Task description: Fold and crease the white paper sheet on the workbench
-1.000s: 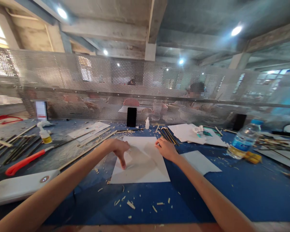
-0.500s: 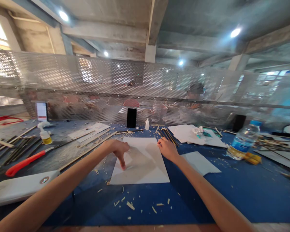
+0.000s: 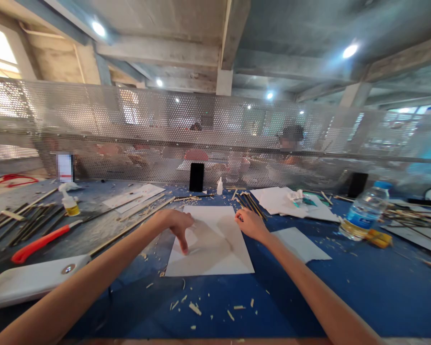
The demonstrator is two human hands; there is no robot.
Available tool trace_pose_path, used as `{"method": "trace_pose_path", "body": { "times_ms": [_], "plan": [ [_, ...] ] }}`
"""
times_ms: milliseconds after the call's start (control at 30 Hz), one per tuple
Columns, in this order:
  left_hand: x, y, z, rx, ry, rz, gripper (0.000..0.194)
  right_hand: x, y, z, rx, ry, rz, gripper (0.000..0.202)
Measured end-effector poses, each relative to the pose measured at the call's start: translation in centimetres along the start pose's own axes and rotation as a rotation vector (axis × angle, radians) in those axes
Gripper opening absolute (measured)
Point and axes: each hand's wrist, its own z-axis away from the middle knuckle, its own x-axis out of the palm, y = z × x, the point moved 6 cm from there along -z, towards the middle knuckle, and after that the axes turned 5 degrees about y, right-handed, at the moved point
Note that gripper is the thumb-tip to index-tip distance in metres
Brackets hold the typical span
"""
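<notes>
A white sheet of paper [image 3: 215, 256] lies flat on the blue table in front of me. My left hand [image 3: 181, 227] rests on its left part, thumb stretched down onto the paper and the fingers pointing away from me, apart from the thumb. At the upper right edge of the sheet is my right hand [image 3: 252, 224], with thumb and fingers curled together in a pinch. Whatever lies between those fingertips is too small to make out. Thin dark sticks [image 3: 252, 203] lie just beyond the right hand.
A red-handled knife [image 3: 45, 242], a white power bank [image 3: 36, 282] and a yellow-labelled glue bottle [image 3: 70, 205] lie left. A small white bottle [image 3: 220, 186] and a black phone [image 3: 196, 177] stand behind. Right are paper scraps [image 3: 301, 243] and a water bottle [image 3: 364, 211].
The whole view has shifted very slightly. Both hands keep nearly the same places at the sheet, and the paper lies as before.
</notes>
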Motion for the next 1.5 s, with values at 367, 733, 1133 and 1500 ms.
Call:
{"method": "trace_pose_path", "body": {
  "times_ms": [367,733,1133,1500],
  "plan": [
    [0.1,-0.1,0.0,0.002,0.0,0.017,0.102,0.3,-0.1,0.1,-0.031,-0.005,-0.028,0.017],
    [-0.2,-0.1,0.1,-0.045,-0.005,0.042,0.108,0.1,-0.8,0.3,-0.08,0.031,-0.004,0.017],
    [-0.2,0.1,0.2,-0.018,-0.015,-0.005,0.103,-0.3,-1.0,0.4,-0.104,0.04,0.015,0.017],
    [-0.1,0.0,0.1,-0.007,-0.002,0.011,0.105,-0.3,-1.1,0.2,-0.127,0.043,0.018,0.014]
  ]
}}
